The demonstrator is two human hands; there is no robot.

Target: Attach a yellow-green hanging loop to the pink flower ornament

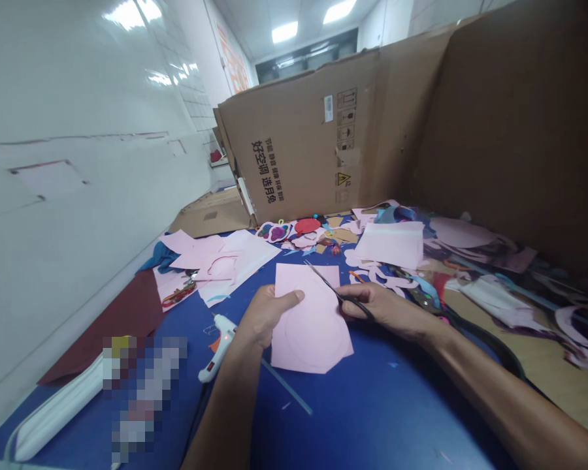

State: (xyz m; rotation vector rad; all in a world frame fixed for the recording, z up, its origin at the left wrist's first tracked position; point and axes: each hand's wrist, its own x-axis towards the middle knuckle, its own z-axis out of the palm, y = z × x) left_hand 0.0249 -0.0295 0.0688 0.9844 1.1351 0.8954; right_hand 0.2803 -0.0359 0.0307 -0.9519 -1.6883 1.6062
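A pink sheet of paper (308, 333) is held up over the blue table by my left hand (269, 313), its thumb lying on the front and the fingers behind. Faint curved outlines show on the sheet, and its right edge is partly cut. My right hand (370, 305) grips the black handles of a pair of scissors (327, 282). The blades lie across the upper right part of the sheet, slightly apart at the tips. Left of my left forearm lies a white hot glue gun (220, 349) with a small lit light.
A tall cardboard box (298, 143) walls off the back and right. Pink sheets (245, 254) lie at the left, and paper scraps (387, 277) at the right. A glue stick (289, 388) lies on the blue table (372, 418). A white power strip-like object (61, 408) sits front left.
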